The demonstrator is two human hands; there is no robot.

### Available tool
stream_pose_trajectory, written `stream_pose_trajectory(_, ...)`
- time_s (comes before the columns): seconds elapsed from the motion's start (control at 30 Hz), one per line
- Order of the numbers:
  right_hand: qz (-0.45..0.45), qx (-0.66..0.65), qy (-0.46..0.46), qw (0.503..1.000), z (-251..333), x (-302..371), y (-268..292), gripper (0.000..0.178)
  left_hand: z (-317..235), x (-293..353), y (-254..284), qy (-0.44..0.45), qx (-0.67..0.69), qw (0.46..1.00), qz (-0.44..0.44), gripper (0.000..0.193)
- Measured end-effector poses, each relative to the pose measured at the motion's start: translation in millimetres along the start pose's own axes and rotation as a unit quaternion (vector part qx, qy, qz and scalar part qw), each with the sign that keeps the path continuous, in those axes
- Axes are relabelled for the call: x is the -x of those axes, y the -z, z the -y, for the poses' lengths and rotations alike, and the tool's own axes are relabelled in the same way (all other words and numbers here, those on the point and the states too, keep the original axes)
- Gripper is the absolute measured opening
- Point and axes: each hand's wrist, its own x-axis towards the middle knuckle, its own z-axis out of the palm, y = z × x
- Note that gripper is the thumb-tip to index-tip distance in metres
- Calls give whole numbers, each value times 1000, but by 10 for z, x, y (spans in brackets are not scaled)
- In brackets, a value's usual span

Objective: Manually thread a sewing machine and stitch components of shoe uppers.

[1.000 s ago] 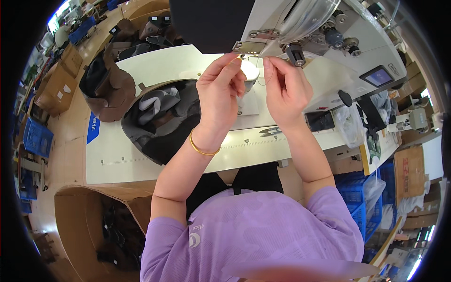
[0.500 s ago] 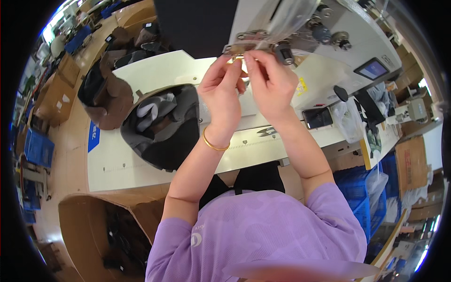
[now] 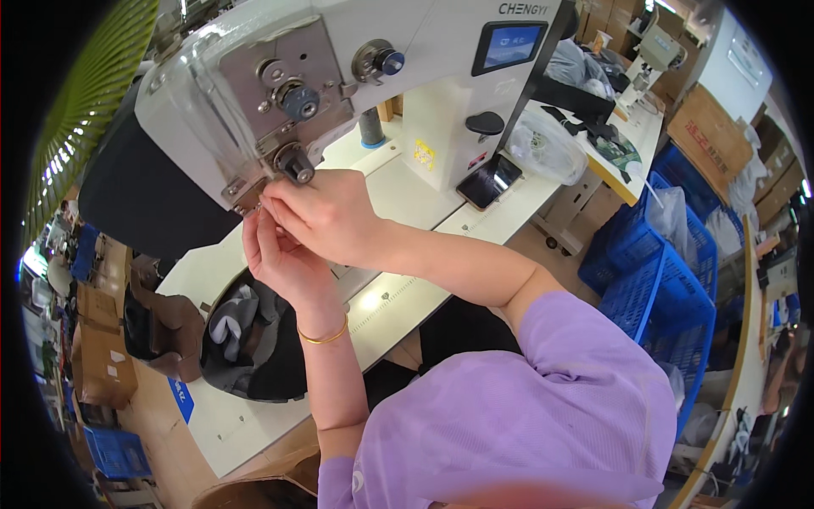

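Observation:
Both hands are raised close together at the needle end of a white industrial sewing machine [image 3: 424,59]. My left hand [image 3: 287,259] is closed in a pinch, thumb and fingertips just below the machine's metal foot area. My right hand [image 3: 335,216] crosses above it, also pinching, right under a black knob [image 3: 294,163]. Whatever lies between the fingertips is too small to make out. Left of my left forearm, a black and grey rounded sewn piece [image 3: 263,356] with a pale crumpled lining rests on the white table [image 3: 222,441].
A brown sewn piece [image 3: 174,327] stands beyond the black one at the table's left. On the right lie a smartphone [image 3: 489,181] and a clear plastic bag [image 3: 547,146]. Blue crates [image 3: 678,331] stand on the floor at right. Cardboard boxes [image 3: 102,373] are at far left.
My view has turned and leaned in, so the machine head looms larger and further left. Both hands stay at the needle area; the right hand now overlaps the left more.

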Motion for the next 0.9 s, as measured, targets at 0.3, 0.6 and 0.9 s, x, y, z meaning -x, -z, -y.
stream_pose_trajectory(0.3,6,14,-12,1000,47,-11,12,7,28,-61,117,-44,-56,997,39,9)
stream_pose_trajectory(0.6,9,14,-23,1000,68,-18,41,6,90,-90,160,-94,-91,990,45,6)
stream_pose_trajectory(0.9,37,-11,-50,998,69,-29,25,7,82,-85,134,-169,-207,963,26,6)
